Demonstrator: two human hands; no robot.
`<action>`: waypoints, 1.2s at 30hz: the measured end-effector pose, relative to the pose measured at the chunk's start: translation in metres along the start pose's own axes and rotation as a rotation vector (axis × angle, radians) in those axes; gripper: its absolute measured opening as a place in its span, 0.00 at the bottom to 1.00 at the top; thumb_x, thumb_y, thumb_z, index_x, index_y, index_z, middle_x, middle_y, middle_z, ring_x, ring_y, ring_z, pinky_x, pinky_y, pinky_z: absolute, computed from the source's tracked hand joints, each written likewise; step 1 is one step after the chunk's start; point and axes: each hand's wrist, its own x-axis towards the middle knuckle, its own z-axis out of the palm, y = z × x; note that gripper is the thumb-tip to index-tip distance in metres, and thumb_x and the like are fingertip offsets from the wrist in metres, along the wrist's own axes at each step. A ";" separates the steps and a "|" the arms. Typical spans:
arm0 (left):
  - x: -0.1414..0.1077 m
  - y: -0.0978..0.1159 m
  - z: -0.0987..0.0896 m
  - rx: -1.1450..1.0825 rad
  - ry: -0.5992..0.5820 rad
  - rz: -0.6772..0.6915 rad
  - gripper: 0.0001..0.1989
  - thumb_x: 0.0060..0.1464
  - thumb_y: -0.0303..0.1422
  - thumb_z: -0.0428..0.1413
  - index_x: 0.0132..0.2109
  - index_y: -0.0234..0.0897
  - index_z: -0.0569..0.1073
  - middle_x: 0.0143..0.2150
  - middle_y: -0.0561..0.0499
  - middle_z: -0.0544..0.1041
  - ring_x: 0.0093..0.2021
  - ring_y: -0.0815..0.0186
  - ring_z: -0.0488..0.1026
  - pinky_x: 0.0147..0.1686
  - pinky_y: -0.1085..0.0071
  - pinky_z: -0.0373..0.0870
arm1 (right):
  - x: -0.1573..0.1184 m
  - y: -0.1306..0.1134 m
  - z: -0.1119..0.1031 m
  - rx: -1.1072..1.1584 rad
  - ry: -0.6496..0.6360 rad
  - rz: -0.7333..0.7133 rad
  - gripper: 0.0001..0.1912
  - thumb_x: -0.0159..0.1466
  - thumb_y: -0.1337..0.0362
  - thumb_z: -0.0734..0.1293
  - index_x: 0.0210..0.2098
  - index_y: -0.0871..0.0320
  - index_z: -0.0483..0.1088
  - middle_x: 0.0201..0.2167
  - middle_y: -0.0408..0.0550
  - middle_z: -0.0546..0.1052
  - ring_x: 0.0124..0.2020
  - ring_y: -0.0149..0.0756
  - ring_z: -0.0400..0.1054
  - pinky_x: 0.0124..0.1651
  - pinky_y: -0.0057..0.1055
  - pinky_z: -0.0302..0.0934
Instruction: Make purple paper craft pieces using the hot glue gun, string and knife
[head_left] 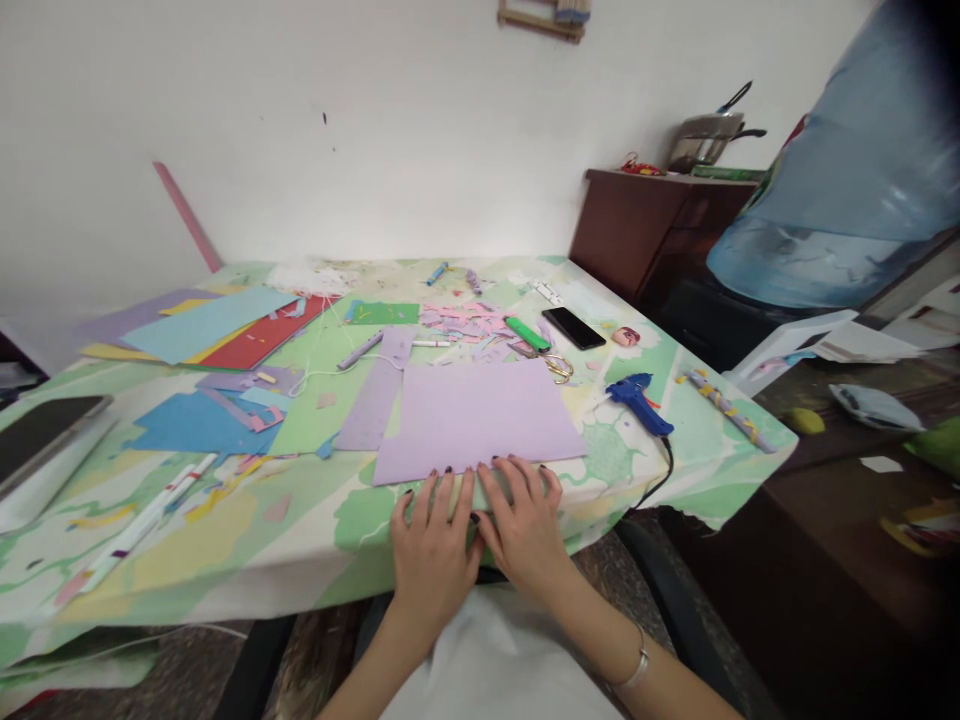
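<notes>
A light purple sheet of paper (480, 415) lies flat near the front edge of the table. My left hand (437, 540) rests palm down at its lower edge, fingers a little apart. Beside it, my right hand (525, 520) lies palm down with its fingertips along the same edge, the thumbs of both hands close together. Neither hand holds anything. A narrower purple strip (375, 395) sits under or beside the sheet's left side. Gold-handled scissors (559, 368) and a green cutter (527, 334) are just behind the sheet.
Right of the sheet are a blue glue gun (640, 403), a black phone (574, 328) and a decorated stick (727, 408). Coloured sheets (210, 325), blue paper (202, 423) and markers (150, 520) lie left. Pink scraps (465, 322) are behind. A large water bottle (847, 190) stands right.
</notes>
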 end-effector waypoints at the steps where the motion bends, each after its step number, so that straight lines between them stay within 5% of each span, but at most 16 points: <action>1: 0.000 0.000 0.000 0.000 -0.001 -0.005 0.23 0.52 0.31 0.52 0.57 0.38 0.68 0.54 0.40 0.72 0.56 0.50 0.64 0.53 0.52 0.52 | 0.000 -0.001 0.000 -0.001 0.000 0.004 0.24 0.65 0.58 0.58 0.59 0.58 0.60 0.55 0.59 0.66 0.57 0.51 0.53 0.57 0.54 0.40; 17: 0.010 0.006 -0.005 0.120 -0.118 0.019 0.26 0.48 0.30 0.54 0.57 0.45 0.68 0.53 0.37 0.69 0.54 0.45 0.63 0.52 0.39 0.48 | -0.006 -0.002 0.000 -0.029 -0.030 0.012 0.26 0.67 0.56 0.55 0.61 0.62 0.56 0.59 0.58 0.64 0.63 0.49 0.48 0.61 0.58 0.29; 31: 0.011 0.012 0.010 0.089 -0.080 0.207 0.25 0.54 0.29 0.48 0.57 0.19 0.64 0.56 0.33 0.67 0.59 0.48 0.59 0.58 0.54 0.56 | -0.008 0.029 -0.018 -0.015 -0.099 -0.024 0.25 0.67 0.56 0.55 0.61 0.59 0.56 0.60 0.54 0.63 0.64 0.42 0.47 0.64 0.54 0.29; 36: 0.020 0.017 0.004 0.195 -0.198 0.229 0.26 0.54 0.30 0.49 0.60 0.30 0.63 0.50 0.36 0.69 0.55 0.46 0.62 0.55 0.48 0.56 | -0.007 0.039 -0.024 -0.032 -0.134 -0.045 0.24 0.68 0.57 0.54 0.61 0.58 0.55 0.60 0.53 0.63 0.65 0.42 0.46 0.64 0.55 0.30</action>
